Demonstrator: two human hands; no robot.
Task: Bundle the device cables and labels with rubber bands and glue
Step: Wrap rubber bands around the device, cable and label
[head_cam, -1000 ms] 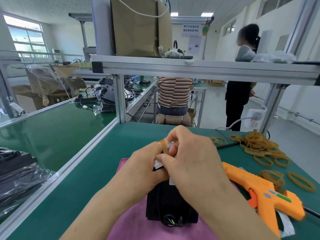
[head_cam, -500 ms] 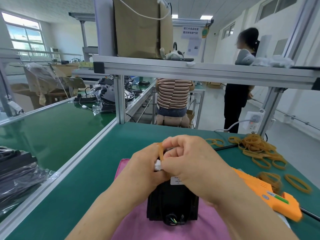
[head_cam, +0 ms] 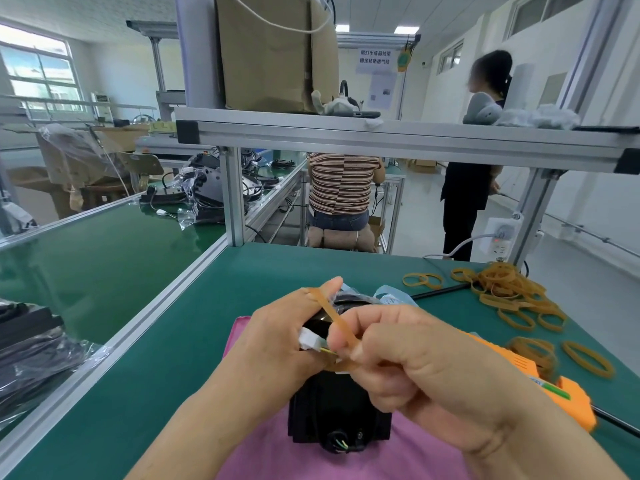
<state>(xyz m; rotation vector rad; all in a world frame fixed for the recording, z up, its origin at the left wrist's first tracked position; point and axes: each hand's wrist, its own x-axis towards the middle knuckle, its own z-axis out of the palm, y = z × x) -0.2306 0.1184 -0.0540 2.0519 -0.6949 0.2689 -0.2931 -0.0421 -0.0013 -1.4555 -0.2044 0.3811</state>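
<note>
Stretching between the 2 hands, a tan rubber band (head_cam: 333, 317) runs from the raised forefinger of the left hand (head_cam: 277, 341) down to the right hand (head_cam: 426, 372), whose thumb and finger pinch its lower end. The left hand's other fingers curl around a white connector (head_cam: 309, 341) and dark coiled cable, with pale blue labels (head_cam: 393, 296) poking up just behind. Directly under both hands sits the black device (head_cam: 337, 412), its wires showing at the near face. It stands on a pink cloth (head_cam: 408, 459) spread over the green bench mat (head_cam: 166, 358).

To the right on the mat lies an orange glue gun (head_cam: 562, 398), partly hidden by the right wrist. Beyond it lie several loose bands, 1 of them (head_cam: 587, 359) apart near the edge, and a heap of rubber bands (head_cam: 509, 289) at the far right corner, with 2 or 3 more (head_cam: 422, 280) just left of the heap. A white power socket (head_cam: 501, 237) hangs on the frame post there.

An aluminium shelf (head_cam: 381, 140) crosses overhead, carrying a cardboard box (head_cam: 266, 53). An aluminium rail divides this mat from a neighbouring green bench (head_cam: 86, 268) on the left, where plastic-wrapped black items (head_cam: 31, 348) lie near and bagged gear sits farther back. Behind the shelf, 1 person in a striped top (head_cam: 341, 183) sits facing away, and another in dark clothes (head_cam: 464, 192) stands to the right. A window (head_cam: 38, 72) lights the far left wall.
</note>
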